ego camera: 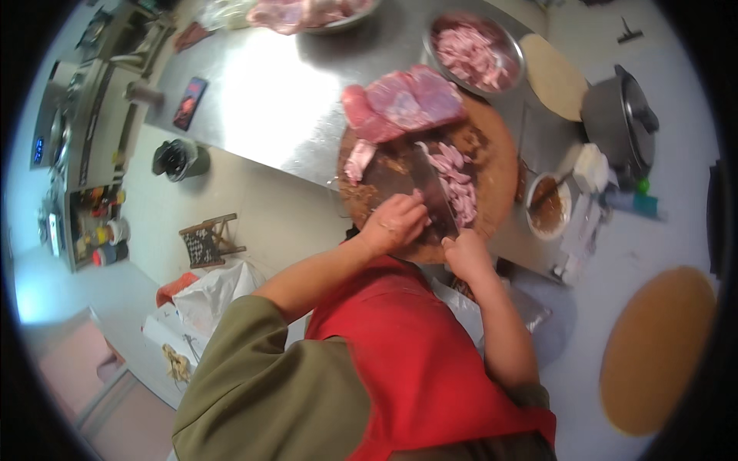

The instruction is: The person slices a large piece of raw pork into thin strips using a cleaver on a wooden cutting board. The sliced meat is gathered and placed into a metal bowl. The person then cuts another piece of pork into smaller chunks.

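Observation:
My right hand (468, 253) grips the handle of a cleaver (433, 187), whose broad blade crosses a round wooden chopping block (500, 173). Left of the blade, the curled fingers of my left hand (398, 223) press on a small piece of raw meat (417, 195), mostly hidden under them. Cut meat strips (459, 187) lie in a heap on the blade's right side. A large slab of raw meat (409, 104) rests across the far edge of the block. One pale chunk of meat (360, 161) sits at the block's left.
Beyond the block, a metal bowl (513, 49) holds cut meat, and another basin (346, 24) holds large pieces. A bowl of brown sauce (549, 206) and a lidded pot (617, 118) stand right. A phone (190, 104) lies on the steel table (271, 135).

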Action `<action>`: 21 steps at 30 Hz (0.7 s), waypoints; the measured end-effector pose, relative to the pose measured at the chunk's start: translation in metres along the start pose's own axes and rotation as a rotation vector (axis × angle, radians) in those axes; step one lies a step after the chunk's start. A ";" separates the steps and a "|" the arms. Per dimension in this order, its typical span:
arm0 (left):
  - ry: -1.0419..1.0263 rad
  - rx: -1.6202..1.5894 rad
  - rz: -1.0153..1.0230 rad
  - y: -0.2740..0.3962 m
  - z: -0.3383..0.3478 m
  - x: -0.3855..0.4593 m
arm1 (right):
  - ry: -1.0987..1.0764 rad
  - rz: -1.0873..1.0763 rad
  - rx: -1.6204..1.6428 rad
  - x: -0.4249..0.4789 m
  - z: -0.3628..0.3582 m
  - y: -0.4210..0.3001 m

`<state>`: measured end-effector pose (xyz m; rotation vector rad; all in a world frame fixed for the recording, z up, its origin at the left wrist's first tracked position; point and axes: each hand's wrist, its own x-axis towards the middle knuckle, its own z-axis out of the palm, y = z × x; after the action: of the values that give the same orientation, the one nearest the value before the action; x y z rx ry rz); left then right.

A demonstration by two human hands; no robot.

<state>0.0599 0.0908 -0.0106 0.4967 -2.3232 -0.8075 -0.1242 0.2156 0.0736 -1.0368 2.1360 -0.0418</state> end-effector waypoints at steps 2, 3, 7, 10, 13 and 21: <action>-0.007 0.006 -0.010 0.000 0.000 0.000 | -0.005 0.019 0.025 -0.016 -0.008 0.008; -0.004 0.006 -0.004 0.000 0.001 0.000 | -0.001 0.037 0.029 -0.020 -0.009 0.013; 0.031 -0.005 -0.006 -0.001 0.005 -0.002 | 0.063 0.040 0.002 -0.033 -0.012 0.006; 0.092 -0.044 -0.135 -0.002 0.004 -0.008 | 0.110 0.021 -0.024 -0.039 -0.011 -0.012; 0.074 -0.061 -0.168 -0.005 0.003 -0.008 | 0.112 -0.010 -0.066 -0.045 -0.011 -0.015; 0.016 0.067 -0.073 0.002 0.002 0.004 | 0.044 -0.007 -0.094 -0.048 -0.011 -0.010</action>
<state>0.0555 0.0914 -0.0090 0.6180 -2.3352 -0.7583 -0.1057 0.2387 0.1137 -1.1072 2.1925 0.0332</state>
